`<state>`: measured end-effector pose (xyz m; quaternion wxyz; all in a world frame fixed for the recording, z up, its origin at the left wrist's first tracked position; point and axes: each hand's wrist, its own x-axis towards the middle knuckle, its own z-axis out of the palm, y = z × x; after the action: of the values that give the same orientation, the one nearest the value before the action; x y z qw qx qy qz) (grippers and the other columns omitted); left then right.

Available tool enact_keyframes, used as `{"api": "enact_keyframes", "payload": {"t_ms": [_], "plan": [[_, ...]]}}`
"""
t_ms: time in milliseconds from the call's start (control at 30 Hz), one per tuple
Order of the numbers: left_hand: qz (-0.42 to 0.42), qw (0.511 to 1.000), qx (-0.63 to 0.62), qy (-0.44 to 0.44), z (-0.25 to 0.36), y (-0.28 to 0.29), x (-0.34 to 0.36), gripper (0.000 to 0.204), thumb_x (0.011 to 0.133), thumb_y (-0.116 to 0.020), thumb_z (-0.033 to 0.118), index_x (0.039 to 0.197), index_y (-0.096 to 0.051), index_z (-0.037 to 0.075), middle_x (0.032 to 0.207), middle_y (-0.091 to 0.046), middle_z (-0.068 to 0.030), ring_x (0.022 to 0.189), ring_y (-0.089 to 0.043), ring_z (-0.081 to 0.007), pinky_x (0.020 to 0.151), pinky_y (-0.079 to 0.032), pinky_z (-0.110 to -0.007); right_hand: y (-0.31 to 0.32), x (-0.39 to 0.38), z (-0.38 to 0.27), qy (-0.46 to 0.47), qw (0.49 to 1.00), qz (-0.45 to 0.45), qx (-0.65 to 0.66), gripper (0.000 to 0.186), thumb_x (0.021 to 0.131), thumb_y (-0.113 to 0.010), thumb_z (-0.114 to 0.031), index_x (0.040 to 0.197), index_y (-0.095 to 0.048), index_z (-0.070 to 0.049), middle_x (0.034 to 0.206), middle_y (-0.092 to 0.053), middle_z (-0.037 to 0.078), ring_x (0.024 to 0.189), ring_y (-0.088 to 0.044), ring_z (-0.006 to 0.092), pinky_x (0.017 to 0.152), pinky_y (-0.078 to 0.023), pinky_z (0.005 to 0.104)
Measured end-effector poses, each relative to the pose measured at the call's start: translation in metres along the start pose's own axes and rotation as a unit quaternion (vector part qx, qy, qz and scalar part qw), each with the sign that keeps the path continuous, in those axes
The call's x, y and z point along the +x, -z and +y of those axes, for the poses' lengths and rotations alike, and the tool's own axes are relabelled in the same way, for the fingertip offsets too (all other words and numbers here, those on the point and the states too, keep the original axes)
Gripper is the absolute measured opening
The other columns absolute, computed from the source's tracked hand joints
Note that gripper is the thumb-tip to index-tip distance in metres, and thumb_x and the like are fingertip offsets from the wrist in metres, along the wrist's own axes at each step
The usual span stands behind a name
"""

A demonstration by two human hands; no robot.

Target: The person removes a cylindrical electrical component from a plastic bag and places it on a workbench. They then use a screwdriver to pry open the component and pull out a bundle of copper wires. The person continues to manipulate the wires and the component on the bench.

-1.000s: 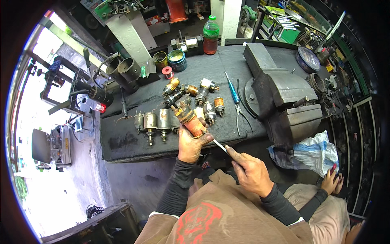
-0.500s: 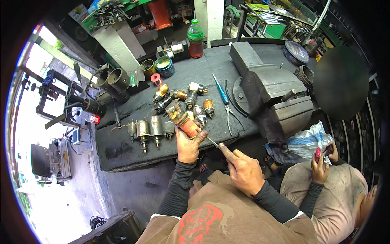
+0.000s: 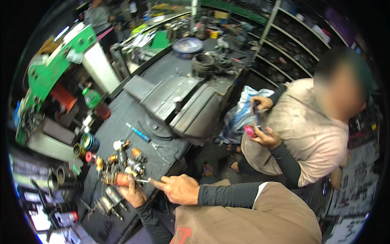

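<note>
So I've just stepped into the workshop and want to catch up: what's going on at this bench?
A person at the dark workbench holds a small copper-wound motor part in the left hand, while the right hand puts a thin metal tool to it. More such parts lie clustered on the bench beside a blue-handled screwdriver and a large vise. A second person sits to the right, looking at a phone.

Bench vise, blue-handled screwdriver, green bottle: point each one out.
bench vise (image 3: 191, 107), head view, on its dark jaw block.
blue-handled screwdriver (image 3: 137, 131), head view, on the handle.
green bottle (image 3: 92, 98), head view, on its body.
</note>
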<state>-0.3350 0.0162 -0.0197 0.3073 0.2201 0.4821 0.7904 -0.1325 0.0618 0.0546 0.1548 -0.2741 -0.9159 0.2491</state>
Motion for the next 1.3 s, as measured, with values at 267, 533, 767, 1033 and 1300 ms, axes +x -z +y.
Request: {"api": "enact_keyframes", "payload": {"t_ms": [267, 533, 767, 1033, 1300], "plan": [[0.071, 0.997, -0.031, -0.013, -0.022, -0.033, 0.003, 0.024, 0.100, -0.070, 0.014, 0.108, -0.061, -0.006, 0.096, -0.066, -0.0096, 0.086, -0.063, -0.0161, 0.076, -0.052, -0.031, 0.000, 0.009, 0.012, -0.028, 0.998, 0.036, 0.033, 0.057, 0.087, -0.060, -0.013, 0.143, -0.056, -0.006, 0.090, -0.064, 0.012, 0.072, -0.071, 0.0313, 0.064, -0.059, 0.0438], [0.013, 0.995, 0.076, -0.060, -0.021, -0.012, 0.025, 0.031, 0.101, -0.069, 0.021, 0.115, -0.058, -0.005, 0.098, -0.066, -0.0102, 0.085, -0.063, -0.0161, 0.079, -0.054, -0.032, 0.011, -0.004, 0.016, -0.026, 0.998, 0.027, 0.052, 0.057, 0.088, -0.060, -0.014, 0.144, -0.053, -0.005, 0.086, -0.065, 0.014, 0.073, -0.071, 0.0339, 0.064, -0.058, 0.0458], [-0.008, 0.994, 0.097, -0.055, -0.035, -0.010, 0.038, 0.042, 0.100, -0.069, 0.014, 0.134, -0.050, -0.002, 0.113, -0.064, -0.0123, 0.093, -0.065, -0.0191, 0.084, -0.056, -0.037, 0.001, 0.000, 0.027, -0.041, 0.995, 0.041, 0.086, 0.051, 0.090, -0.059, -0.015, 0.139, -0.055, -0.004, 0.086, -0.067, 0.016, 0.073, -0.072, 0.0362, 0.064, -0.059, 0.0470], [0.057, 0.993, 0.093, -0.043, -0.058, -0.007, 0.046, 0.061, 0.092, -0.075, 0.005, 0.143, -0.042, 0.000, 0.127, -0.057, -0.0152, 0.105, -0.062, -0.0224, 0.093, -0.054, -0.040, -0.019, 0.007, 0.047, -0.033, 0.997, 0.022, 0.070, 0.057, 0.089, -0.058, -0.013, 0.145, -0.051, -0.004, 0.087, -0.065, 0.013, 0.073, -0.072, 0.0346, 0.061, -0.060, 0.0447], [0.123, 0.980, 0.096, -0.121, -0.058, -0.035, 0.038, 0.034, 0.089, -0.077, 0.006, 0.118, -0.060, -0.001, 0.111, -0.066, -0.0070, 0.096, -0.063, -0.0172, 0.088, -0.052, -0.033, 0.012, 0.012, 0.048, -0.074, 0.996, -0.024, 0.033, 0.037, 0.090, -0.058, -0.015, 0.126, -0.063, -0.012, 0.090, -0.067, 0.012, 0.066, -0.068, 0.0332, 0.054, -0.057, 0.0456]]}}
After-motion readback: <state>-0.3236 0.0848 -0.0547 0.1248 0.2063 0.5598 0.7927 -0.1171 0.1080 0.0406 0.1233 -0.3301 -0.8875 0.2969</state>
